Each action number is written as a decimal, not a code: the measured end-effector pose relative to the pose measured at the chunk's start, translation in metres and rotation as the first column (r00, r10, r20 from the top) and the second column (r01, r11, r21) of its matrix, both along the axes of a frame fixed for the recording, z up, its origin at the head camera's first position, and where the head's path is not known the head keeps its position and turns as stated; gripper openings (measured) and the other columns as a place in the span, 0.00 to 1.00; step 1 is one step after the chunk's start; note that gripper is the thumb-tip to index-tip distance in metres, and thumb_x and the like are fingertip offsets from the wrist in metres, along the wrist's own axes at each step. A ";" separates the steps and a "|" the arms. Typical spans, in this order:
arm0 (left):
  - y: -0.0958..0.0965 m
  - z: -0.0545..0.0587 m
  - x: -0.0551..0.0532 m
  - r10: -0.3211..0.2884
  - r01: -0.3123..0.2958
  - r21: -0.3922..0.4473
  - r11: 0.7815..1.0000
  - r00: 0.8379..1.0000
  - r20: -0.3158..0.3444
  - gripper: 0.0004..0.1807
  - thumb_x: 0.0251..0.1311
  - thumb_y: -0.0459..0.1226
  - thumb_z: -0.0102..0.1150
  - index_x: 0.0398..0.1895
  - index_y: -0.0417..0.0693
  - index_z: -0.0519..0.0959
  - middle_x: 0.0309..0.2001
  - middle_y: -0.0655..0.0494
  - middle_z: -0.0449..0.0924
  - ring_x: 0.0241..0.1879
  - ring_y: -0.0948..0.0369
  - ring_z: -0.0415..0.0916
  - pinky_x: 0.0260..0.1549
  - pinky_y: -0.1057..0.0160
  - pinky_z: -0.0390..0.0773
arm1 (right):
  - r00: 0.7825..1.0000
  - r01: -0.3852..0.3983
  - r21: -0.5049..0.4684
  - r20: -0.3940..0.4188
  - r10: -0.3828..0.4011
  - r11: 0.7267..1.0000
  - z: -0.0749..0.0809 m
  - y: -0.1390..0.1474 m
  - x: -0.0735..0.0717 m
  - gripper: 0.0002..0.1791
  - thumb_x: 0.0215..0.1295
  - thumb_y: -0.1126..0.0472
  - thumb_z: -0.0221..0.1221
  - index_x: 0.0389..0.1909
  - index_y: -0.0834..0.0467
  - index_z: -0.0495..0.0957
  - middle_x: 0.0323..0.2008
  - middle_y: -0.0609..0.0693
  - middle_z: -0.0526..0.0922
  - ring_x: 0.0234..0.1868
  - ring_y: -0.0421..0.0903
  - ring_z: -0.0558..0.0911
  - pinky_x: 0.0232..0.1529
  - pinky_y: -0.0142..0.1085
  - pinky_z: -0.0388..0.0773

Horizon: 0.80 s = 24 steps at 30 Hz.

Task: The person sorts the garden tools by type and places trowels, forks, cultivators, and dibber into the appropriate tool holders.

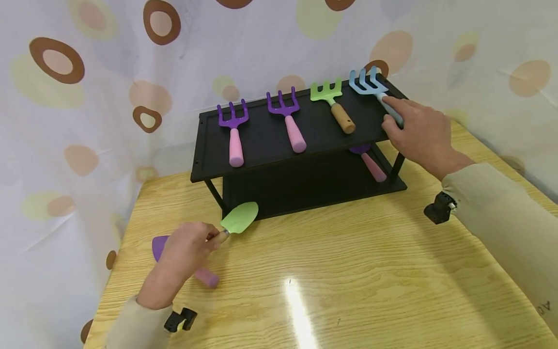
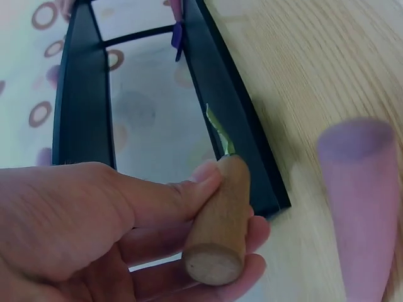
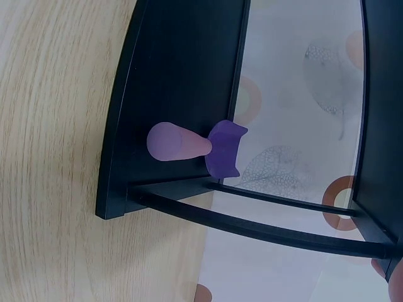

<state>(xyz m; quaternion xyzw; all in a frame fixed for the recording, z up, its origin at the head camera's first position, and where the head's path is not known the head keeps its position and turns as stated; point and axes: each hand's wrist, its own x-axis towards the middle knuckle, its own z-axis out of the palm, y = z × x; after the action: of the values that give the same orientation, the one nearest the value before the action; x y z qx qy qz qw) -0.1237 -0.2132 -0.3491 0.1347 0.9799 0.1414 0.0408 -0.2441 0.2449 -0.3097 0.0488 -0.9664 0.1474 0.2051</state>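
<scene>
My left hand (image 1: 187,247) grips the wooden handle (image 2: 220,220) of a light green trowel (image 1: 240,217), its blade reaching toward the rack's front left corner. Under that hand in the head view lies a purple trowel (image 1: 159,246) with a pink handle (image 2: 362,214), on the table. At the right end of the black two-tier rack (image 1: 261,140), my right hand (image 1: 420,133) holds the handle of a light blue hand rake (image 1: 368,88) between thumb and index finger. The rake lies over the top shelf, prongs toward the back. Only a bit of that hand shows in the right wrist view.
Two purple hand forks with pink handles (image 1: 236,148) (image 1: 295,133) and a green hand fork (image 1: 342,118) with a wooden handle line the top shelf. On the lower shelf's right lies a pink-handled purple tool (image 3: 173,143). A patterned curtain (image 1: 87,121) hangs behind the wooden table (image 1: 348,252).
</scene>
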 end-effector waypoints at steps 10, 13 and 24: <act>0.044 -0.017 -0.011 0.012 -0.011 0.029 1.000 0.999 -0.032 0.07 0.62 0.39 0.66 0.38 0.45 0.88 0.24 0.58 0.81 0.21 0.62 0.69 0.21 0.66 0.69 | 1.000 -0.001 -0.010 0.011 0.001 1.000 0.000 0.000 0.000 0.28 0.74 0.49 0.40 0.73 0.46 0.64 0.67 0.60 0.73 0.50 0.70 0.80 0.21 0.48 0.70; 0.059 -0.024 -0.015 0.001 0.003 0.063 0.998 0.998 -0.063 0.06 0.63 0.39 0.66 0.35 0.45 0.88 0.22 0.58 0.79 0.20 0.62 0.68 0.20 0.66 0.68 | 1.000 -0.005 -0.013 -0.010 0.005 1.000 -0.002 0.000 0.000 0.28 0.74 0.49 0.41 0.73 0.46 0.66 0.66 0.59 0.74 0.49 0.69 0.81 0.20 0.47 0.69; 0.109 -0.035 -0.030 -0.010 0.019 0.102 0.995 0.996 -0.083 0.08 0.66 0.39 0.62 0.31 0.46 0.85 0.21 0.56 0.75 0.17 0.62 0.67 0.15 0.68 0.63 | 1.000 -0.004 -0.010 -0.028 0.004 1.000 0.000 0.000 0.004 0.27 0.74 0.49 0.41 0.72 0.46 0.67 0.67 0.59 0.74 0.47 0.69 0.81 0.17 0.44 0.65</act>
<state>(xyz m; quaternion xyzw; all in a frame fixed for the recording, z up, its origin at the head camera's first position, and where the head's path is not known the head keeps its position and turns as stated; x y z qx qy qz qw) -0.1537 -0.1041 -0.3843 0.1494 0.9712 0.1857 -0.0056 -0.2402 0.2445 -0.3097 0.0518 -0.9625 0.1520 0.2185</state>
